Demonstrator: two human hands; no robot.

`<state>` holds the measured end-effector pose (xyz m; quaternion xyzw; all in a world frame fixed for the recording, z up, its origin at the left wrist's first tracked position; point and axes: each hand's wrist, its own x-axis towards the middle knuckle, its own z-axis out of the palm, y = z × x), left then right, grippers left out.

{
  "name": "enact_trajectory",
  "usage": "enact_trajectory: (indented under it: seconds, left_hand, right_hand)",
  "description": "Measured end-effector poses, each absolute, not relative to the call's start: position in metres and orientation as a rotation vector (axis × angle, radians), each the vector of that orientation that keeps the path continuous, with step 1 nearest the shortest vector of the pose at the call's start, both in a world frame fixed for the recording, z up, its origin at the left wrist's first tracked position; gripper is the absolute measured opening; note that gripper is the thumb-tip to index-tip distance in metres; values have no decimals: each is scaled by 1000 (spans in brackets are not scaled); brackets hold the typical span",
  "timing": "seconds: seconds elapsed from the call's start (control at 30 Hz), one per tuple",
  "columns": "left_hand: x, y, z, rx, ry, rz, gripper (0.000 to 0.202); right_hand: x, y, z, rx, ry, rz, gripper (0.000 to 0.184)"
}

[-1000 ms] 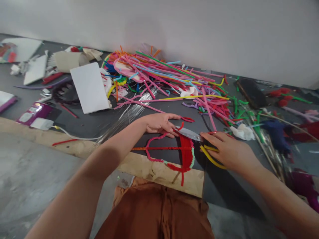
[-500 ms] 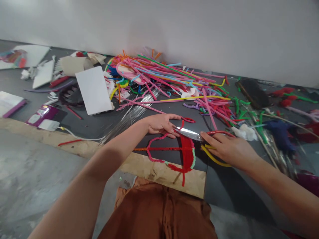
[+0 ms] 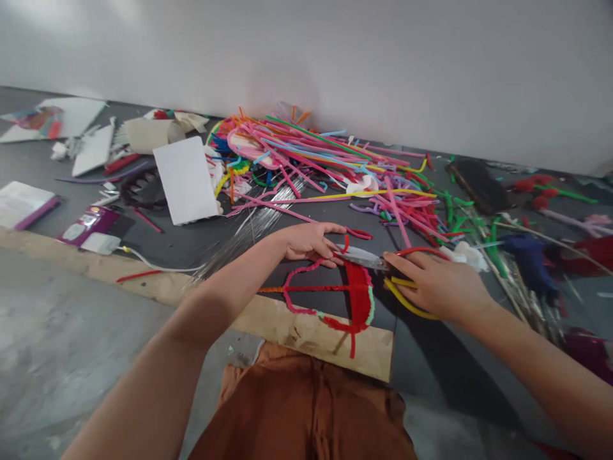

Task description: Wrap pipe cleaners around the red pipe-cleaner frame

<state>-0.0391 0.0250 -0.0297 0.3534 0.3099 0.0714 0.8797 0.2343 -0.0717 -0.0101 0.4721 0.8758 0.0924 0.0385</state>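
My right hand (image 3: 426,278) grips a pair of scissors (image 3: 364,257) by handles that look red and yellow. Their blades point left and reach the fingertips of my left hand (image 3: 316,244). Those fingers are closed on a red pipe cleaner (image 3: 347,243) at the blade tips; the exact pinch is partly hidden. Below lies a pipe-cleaner outline (image 3: 301,311) in pink, red and mint green, with a wide red band (image 3: 357,297) across its right part. An orange-to-red pipe cleaner (image 3: 272,289) runs lengthwise through it. A dark red loop (image 3: 359,234) sits just beyond my left fingertips.
Behind my hands is a heap of loose pipe cleaners (image 3: 316,150), beside thin clear strands (image 3: 244,227). A white card (image 3: 186,181) and a purple device (image 3: 90,223) with a cable lie left. A dark phone-like slab (image 3: 481,185) and a blue glue gun-like tool (image 3: 534,262) lie right.
The scissor blades show a little more apart near my left fingertips. Both hands stay almost in place, while the view has tilted slightly.
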Motion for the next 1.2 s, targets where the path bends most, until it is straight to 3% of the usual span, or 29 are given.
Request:
enact_trajectory:
  seconds: [0.3, 0.93, 1.1, 1.2]
  left_hand:
    - [-39, 24, -30, 747, 632, 174, 92]
    - [-40, 23, -30, 723, 651, 200, 91]
    - [-42, 23, -27, 717, 640, 197, 87]
    - [-40, 22, -23, 757, 705, 182, 70]
  right_hand:
    - [224, -72, -10, 1470, 2653, 150, 43]
    - [225, -72, -17, 1331, 2663, 279, 40]
    - [233, -73, -10, 1688, 2569, 169, 46]
    - [245, -76, -5, 1951, 2455, 53, 53]
